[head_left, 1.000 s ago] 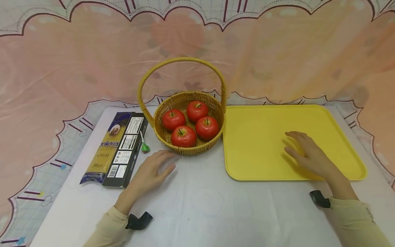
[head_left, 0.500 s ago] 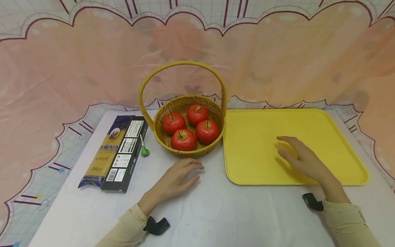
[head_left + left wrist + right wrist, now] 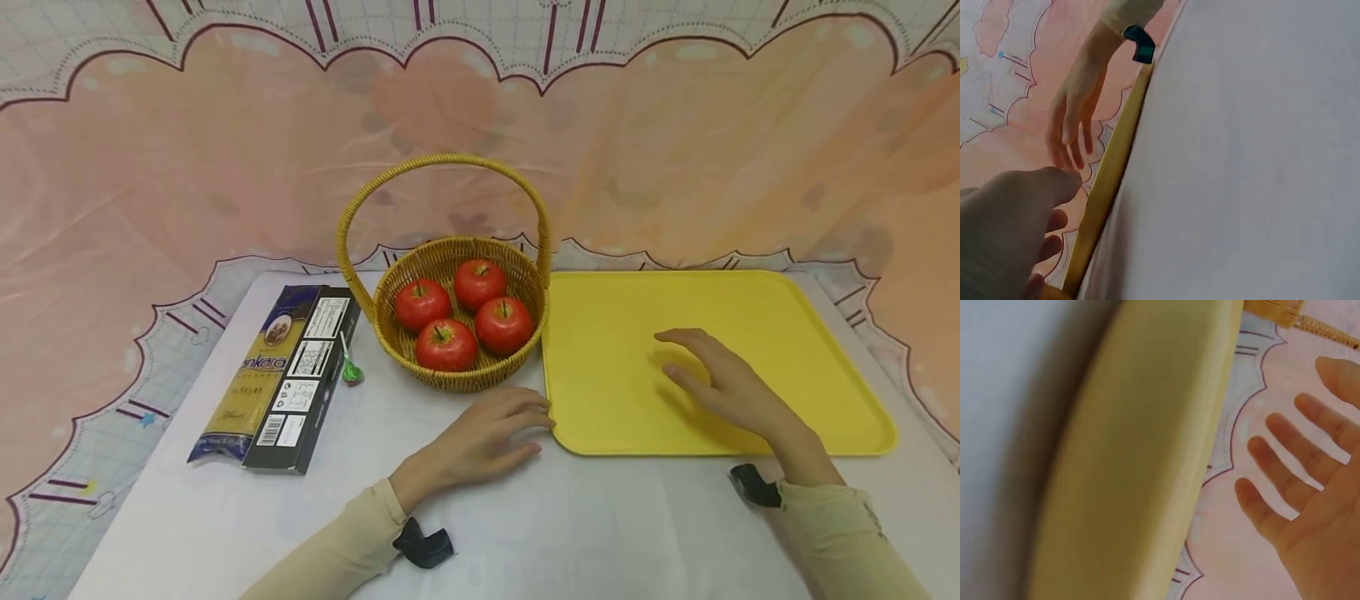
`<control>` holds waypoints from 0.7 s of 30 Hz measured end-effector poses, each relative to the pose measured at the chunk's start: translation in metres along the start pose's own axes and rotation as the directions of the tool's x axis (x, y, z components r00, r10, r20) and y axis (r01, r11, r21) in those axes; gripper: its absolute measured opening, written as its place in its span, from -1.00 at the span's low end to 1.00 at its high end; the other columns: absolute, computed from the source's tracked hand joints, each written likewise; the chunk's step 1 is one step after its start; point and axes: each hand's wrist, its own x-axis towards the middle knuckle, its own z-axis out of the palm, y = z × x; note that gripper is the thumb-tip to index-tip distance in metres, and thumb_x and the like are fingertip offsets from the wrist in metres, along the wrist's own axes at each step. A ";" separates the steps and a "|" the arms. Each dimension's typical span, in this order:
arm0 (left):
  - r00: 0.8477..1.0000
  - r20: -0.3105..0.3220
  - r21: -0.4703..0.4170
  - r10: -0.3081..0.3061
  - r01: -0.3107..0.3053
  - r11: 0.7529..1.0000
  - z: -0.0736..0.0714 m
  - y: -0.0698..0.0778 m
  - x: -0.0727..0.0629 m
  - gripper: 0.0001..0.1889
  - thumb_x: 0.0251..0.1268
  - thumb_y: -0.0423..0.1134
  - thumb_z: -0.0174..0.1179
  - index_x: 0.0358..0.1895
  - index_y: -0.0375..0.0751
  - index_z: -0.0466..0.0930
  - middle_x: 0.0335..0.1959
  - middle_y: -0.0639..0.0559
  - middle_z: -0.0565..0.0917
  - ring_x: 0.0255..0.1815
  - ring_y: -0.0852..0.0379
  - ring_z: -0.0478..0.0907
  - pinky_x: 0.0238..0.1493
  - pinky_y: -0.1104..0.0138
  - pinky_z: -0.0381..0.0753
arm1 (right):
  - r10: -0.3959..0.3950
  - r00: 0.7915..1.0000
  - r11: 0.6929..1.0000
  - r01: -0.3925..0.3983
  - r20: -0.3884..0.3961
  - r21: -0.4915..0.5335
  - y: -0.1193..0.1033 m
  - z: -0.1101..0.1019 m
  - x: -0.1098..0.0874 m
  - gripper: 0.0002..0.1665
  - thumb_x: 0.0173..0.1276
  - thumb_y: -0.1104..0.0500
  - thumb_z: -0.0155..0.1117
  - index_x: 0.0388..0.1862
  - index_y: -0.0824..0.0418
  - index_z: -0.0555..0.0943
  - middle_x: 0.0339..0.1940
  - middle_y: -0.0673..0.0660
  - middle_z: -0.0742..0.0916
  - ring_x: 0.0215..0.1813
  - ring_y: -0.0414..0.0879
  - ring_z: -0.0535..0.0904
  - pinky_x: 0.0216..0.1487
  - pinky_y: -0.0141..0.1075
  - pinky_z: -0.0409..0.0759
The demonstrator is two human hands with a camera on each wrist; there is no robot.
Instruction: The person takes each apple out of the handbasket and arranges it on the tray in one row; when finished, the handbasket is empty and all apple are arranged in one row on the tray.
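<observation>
My left hand is at the near left corner of the yellow tray, fingers relaxed and pointing right, with nothing held. Whether its fingertips touch the tray's rim I cannot tell. Over the tray's right half hovers my right hand, its fingers spread apart and holding nothing in the right wrist view. Left of the tray stands a wicker basket with a tall arched handle. Several red apples lie inside it.
On the left, a gold and blue pasta packet lies beside a black box with white labels. A green-wrapped lollipop sits between the box and the basket. A patterned cloth hangs behind the white table.
My left hand has moved right, from beside the black box to the tray's near left corner. My right hand has shifted slightly left above the tray. The basket and apples keep their places.
</observation>
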 end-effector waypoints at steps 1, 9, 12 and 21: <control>1.000 0.012 0.009 0.016 -0.016 1.000 0.002 0.001 0.002 -0.69 0.27 -0.08 0.18 0.06 0.00 0.57 0.17 0.05 0.51 0.30 0.14 0.36 0.40 0.15 0.28 | -0.013 1.000 1.000 0.013 -0.002 -0.010 -0.001 0.000 0.002 -0.48 0.39 0.06 0.15 0.30 0.11 0.37 0.28 0.10 0.48 0.33 0.12 0.34 0.22 0.14 0.34; 0.992 0.107 0.024 0.071 -0.074 0.997 0.018 0.011 0.016 -0.71 0.34 -0.10 0.09 0.09 0.05 0.54 0.21 0.07 0.47 0.35 0.17 0.28 0.50 0.10 0.09 | -0.075 0.997 0.997 0.075 0.020 -0.027 -0.010 0.002 0.020 -0.53 0.39 0.07 0.16 0.27 -0.02 0.40 0.24 0.02 0.49 0.29 0.01 0.39 0.21 0.04 0.39; 0.991 0.109 0.056 0.075 -0.082 0.995 0.021 0.013 0.017 -0.72 0.35 -0.14 0.06 0.09 0.05 0.53 0.20 0.07 0.48 0.34 0.15 0.31 0.50 0.13 0.10 | -0.110 0.993 0.993 0.111 0.036 -0.037 -0.014 0.003 0.027 -0.54 0.39 0.07 0.16 0.25 -0.03 0.41 0.23 0.00 0.50 0.29 -0.01 0.39 0.21 0.02 0.40; 0.991 0.104 0.046 0.085 -0.090 0.995 0.025 0.016 0.014 -0.73 0.33 -0.22 0.07 0.06 -0.05 0.57 0.08 0.10 0.56 0.24 0.16 0.39 0.46 0.26 0.19 | -0.226 0.969 0.971 0.232 0.096 -0.060 -0.028 0.007 0.055 -0.58 0.39 0.05 0.15 0.22 -0.02 0.44 0.21 -0.04 0.52 0.30 -0.05 0.38 0.26 -0.03 0.39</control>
